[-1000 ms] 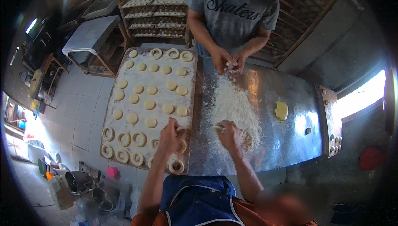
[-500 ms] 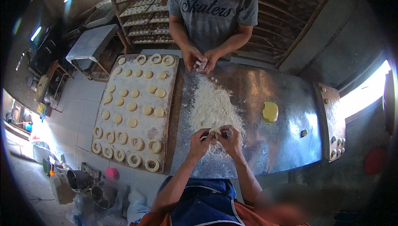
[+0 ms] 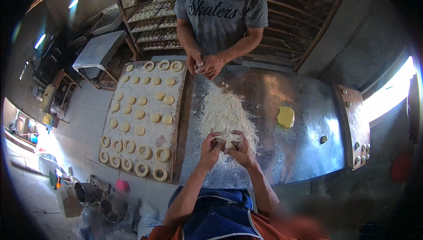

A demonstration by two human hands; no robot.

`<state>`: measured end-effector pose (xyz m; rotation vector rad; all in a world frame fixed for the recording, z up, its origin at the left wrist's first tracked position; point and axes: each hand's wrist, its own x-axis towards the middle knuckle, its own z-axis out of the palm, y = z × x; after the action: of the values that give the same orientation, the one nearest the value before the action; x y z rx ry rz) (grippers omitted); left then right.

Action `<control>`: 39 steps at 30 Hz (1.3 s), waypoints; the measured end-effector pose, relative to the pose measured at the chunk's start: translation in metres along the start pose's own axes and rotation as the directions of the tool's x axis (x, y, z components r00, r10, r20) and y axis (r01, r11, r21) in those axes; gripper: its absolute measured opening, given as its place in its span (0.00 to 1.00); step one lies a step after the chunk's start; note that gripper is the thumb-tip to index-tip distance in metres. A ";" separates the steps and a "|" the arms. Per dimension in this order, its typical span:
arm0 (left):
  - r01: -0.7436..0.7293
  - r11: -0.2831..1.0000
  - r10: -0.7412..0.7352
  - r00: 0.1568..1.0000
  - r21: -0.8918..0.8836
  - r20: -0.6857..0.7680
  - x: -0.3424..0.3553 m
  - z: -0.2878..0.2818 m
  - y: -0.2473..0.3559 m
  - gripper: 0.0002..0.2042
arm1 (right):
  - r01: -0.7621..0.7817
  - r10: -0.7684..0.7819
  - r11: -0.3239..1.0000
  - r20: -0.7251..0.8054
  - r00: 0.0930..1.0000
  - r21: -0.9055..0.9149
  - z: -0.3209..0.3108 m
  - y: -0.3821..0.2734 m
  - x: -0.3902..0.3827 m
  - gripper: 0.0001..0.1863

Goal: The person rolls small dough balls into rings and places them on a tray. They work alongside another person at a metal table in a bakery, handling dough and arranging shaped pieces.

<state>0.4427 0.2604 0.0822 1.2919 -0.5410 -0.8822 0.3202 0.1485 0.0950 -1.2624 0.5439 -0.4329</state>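
Observation:
A pale piece of dough (image 3: 229, 142) is held between my two hands, just over the near end of the flour pile (image 3: 224, 107). My left hand (image 3: 211, 150) grips its left side and my right hand (image 3: 242, 150) its right side, with curled fingers and thumbs close together. My fingers hide much of the dough, so its full shape does not show. Dough rings (image 3: 142, 169) and flat dough rounds (image 3: 139, 114) lie in rows on a floured wooden board (image 3: 150, 145) to my left.
Across the metal table (image 3: 304, 160), a co-worker's hands (image 3: 203, 65) are held together near the flour's far end. A yellow mass (image 3: 286, 117) and a small dough piece (image 3: 324, 139) lie to the right. Another board (image 3: 352, 127) stands at the far right, racks (image 3: 282, 2) behind.
My fingers have closed further over the dough, whose curved, ring-like edge showed more before. The co-worker's hands have shifted left and come closer together.

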 end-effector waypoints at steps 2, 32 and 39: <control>0.142 0.927 -0.091 0.983 -0.348 0.158 -0.002 -0.006 0.001 0.19 | -0.085 0.057 0.974 0.138 0.989 0.210 -0.009 0.006 0.000 0.29; -0.294 0.947 0.317 0.918 0.130 -0.238 0.016 -0.141 -0.001 0.21 | -0.056 -0.116 0.795 -0.243 0.963 -0.604 0.176 0.038 0.054 0.34; -0.279 0.934 0.224 0.944 -0.222 -0.240 0.004 -0.175 0.004 0.22 | -0.006 -0.176 0.835 -0.277 0.945 -0.550 0.227 0.027 0.047 0.36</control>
<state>0.5818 0.3604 0.0463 1.0387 -0.4002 -0.5691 0.4950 0.3031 0.1090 -1.7879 0.9340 -0.5884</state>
